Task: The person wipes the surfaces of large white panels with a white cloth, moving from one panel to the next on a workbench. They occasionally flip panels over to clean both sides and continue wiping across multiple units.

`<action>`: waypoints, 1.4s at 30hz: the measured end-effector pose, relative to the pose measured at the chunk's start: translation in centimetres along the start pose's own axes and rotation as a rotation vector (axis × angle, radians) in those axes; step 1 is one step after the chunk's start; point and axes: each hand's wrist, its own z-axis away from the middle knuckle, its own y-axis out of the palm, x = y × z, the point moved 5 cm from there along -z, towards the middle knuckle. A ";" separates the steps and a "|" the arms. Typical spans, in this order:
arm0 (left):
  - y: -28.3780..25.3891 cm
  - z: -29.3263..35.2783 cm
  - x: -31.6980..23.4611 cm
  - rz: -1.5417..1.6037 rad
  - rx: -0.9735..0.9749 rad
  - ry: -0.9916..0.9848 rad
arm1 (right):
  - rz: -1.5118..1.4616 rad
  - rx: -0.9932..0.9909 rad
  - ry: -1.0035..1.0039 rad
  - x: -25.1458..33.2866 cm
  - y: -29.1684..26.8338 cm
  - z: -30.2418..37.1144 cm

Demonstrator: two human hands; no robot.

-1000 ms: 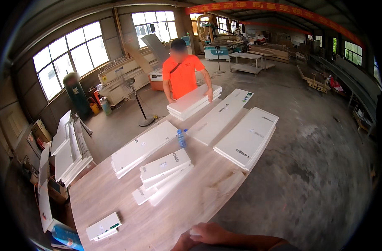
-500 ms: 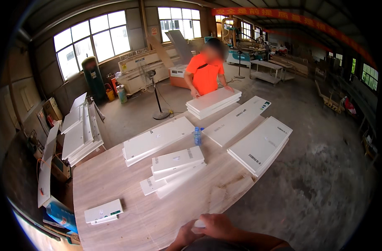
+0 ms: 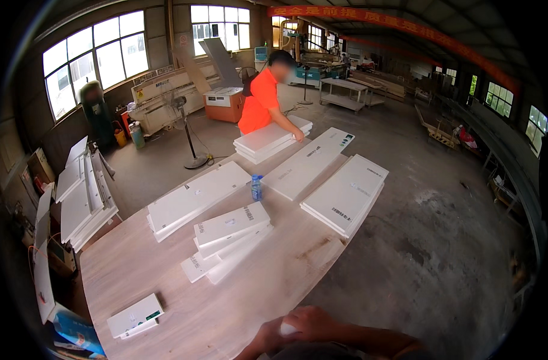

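At the table's near edge, my left hand (image 3: pixel 267 338) and my right hand (image 3: pixel 313 323) are together, fingers curled around a small white object (image 3: pixel 288 329). Most of it is hidden by the fingers, so its kind cannot be made out. In front of them stretches a wooden-topped table (image 3: pixel 166 270). The nearest things on it are several short white panels (image 3: pixel 232 229), piled unevenly. Two small white panels (image 3: pixel 136 315) lie at the near left.
Larger white panels (image 3: pixel 199 195) lie farther back, with another stack (image 3: pixel 346 195) along the right edge. A blue bottle (image 3: pixel 256 189) stands between them. Across the table a person in orange (image 3: pixel 261 105) touches a panel stack (image 3: pixel 268 141). A fan (image 3: pixel 187 129) stands behind.
My view has turned to the right, so the scene sits farther left. The person across the table has turned sideways and leans over the stack. My hands stay closed round the white object.
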 end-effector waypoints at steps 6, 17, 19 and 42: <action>3.8 -2.8 0.1 -0.240 0.316 -0.021 | 0.303 -0.043 0.167 -3.9 -0.1 5.4; 16.1 -7.1 -5.6 -0.275 0.382 0.211 | 0.387 -0.356 0.186 -6.5 -4.3 19.6; 19.5 -7.7 -5.7 -0.233 0.419 0.210 | 0.463 -0.346 0.100 -7.3 -5.2 22.8; 35.4 -19.6 -11.3 -0.091 0.523 0.061 | 0.253 -0.357 0.255 -19.9 -16.7 33.9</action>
